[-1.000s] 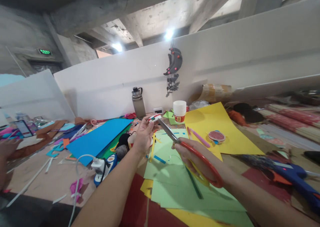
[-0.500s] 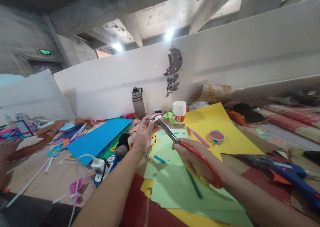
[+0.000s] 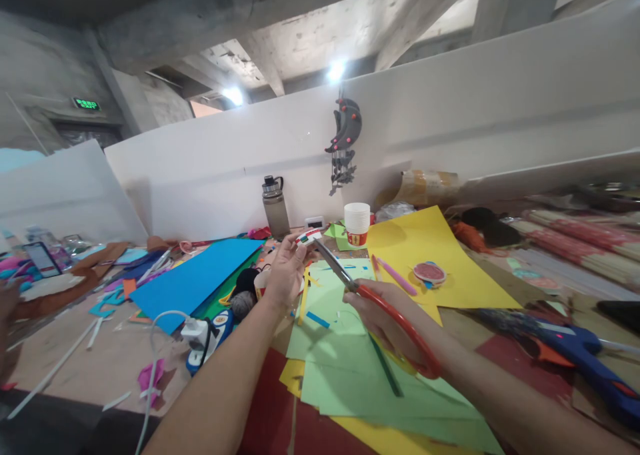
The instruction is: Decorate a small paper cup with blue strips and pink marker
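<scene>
My left hand (image 3: pixel 285 271) pinches a small white piece with red and green markings (image 3: pixel 309 236), perhaps cut from a paper cup; its far side is hard to make out. My right hand (image 3: pixel 377 308) grips a pair of scissors (image 3: pixel 400 321) with red and yellow handles. The blades point up and left, their tips meeting the edge of the white piece. Light green paper sheets (image 3: pixel 340 381) lie below both hands, with a blue paper strip (image 3: pixel 318 319) and a dark green strip (image 3: pixel 386 368) on top.
White paper cups (image 3: pixel 357 225) are stacked behind the hands, near a grey bottle (image 3: pixel 275 208). A yellow sheet (image 3: pixel 470 281) carries a round pink piece (image 3: pixel 429 274). At right lies a blue glue gun (image 3: pixel 570 348); at left, a power strip (image 3: pixel 200 341) with a white cable. Another person's hand (image 3: pixel 13 301) shows far left.
The scissors' handles have drawn closer together, with less of the yellow one showing. The blades stay at the white piece. The whole view has shifted slightly.
</scene>
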`<state>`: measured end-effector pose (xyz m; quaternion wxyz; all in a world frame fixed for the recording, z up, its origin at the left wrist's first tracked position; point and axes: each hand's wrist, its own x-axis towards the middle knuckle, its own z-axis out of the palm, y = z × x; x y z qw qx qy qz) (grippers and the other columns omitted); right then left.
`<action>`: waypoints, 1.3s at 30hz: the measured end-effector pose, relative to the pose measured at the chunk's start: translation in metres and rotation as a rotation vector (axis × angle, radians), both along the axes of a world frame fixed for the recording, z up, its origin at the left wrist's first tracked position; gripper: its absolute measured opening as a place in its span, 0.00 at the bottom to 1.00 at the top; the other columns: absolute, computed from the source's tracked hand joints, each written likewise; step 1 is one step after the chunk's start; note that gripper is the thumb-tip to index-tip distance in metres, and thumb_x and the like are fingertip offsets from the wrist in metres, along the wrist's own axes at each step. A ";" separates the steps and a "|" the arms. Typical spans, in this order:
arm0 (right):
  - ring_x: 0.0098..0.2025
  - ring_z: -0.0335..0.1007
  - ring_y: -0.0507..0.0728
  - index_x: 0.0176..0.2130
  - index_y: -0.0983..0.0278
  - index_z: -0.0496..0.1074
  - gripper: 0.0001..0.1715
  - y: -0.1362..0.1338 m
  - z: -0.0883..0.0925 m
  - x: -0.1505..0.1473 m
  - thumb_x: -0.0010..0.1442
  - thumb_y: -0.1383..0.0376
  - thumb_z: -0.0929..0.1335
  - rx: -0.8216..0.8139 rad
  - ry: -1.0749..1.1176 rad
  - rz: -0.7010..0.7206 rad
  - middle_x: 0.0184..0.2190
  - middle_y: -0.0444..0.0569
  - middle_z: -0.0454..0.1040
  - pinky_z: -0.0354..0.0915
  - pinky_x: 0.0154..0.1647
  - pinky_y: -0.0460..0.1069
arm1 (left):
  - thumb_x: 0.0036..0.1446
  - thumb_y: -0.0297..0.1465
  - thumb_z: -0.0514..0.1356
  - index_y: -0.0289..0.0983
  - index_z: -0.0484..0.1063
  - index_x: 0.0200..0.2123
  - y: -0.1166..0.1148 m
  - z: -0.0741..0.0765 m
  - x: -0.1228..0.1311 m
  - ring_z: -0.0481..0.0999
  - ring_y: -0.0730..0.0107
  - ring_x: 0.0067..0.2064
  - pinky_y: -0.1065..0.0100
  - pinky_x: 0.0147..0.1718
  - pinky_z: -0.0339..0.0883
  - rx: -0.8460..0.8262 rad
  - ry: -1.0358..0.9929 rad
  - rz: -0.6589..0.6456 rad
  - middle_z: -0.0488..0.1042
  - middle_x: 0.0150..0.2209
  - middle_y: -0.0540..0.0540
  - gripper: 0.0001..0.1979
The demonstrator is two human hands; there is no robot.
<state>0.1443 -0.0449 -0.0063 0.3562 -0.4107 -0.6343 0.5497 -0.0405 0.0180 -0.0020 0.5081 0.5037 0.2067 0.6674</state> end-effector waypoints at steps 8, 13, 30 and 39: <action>0.13 0.50 0.45 0.28 0.61 0.58 0.16 -0.004 0.009 0.000 0.55 0.52 0.65 0.003 -0.050 0.032 0.14 0.34 0.52 0.55 0.11 0.41 | 0.53 0.32 0.62 0.41 0.68 0.41 0.000 0.001 -0.001 0.73 0.65 0.48 0.63 0.47 0.65 0.028 0.000 -0.001 0.72 0.50 0.46 0.10; 0.19 0.55 0.46 0.31 0.61 0.60 0.18 -0.001 0.004 0.004 0.55 0.51 0.66 0.000 0.080 0.150 0.19 0.35 0.57 0.72 0.26 0.48 | 0.52 0.33 0.63 0.41 0.68 0.41 0.001 0.000 -0.002 0.74 0.65 0.47 0.61 0.48 0.64 -0.007 -0.038 -0.004 0.74 0.46 0.46 0.12; 0.13 0.54 0.47 0.33 0.63 0.63 0.19 -0.001 0.004 0.008 0.60 0.49 0.61 0.062 0.050 0.115 0.13 0.35 0.57 0.61 0.14 0.43 | 0.52 0.33 0.62 0.41 0.65 0.40 -0.001 0.001 0.000 0.73 0.63 0.47 0.58 0.48 0.64 -0.063 -0.082 -0.057 0.74 0.46 0.45 0.12; 0.12 0.54 0.47 0.34 0.63 0.64 0.21 -0.001 0.003 0.010 0.60 0.48 0.60 0.065 0.046 0.123 0.14 0.35 0.56 0.59 0.12 0.42 | 0.53 0.32 0.62 0.40 0.66 0.41 0.000 -0.001 -0.001 0.74 0.64 0.46 0.58 0.47 0.64 -0.055 -0.094 -0.080 0.73 0.46 0.45 0.13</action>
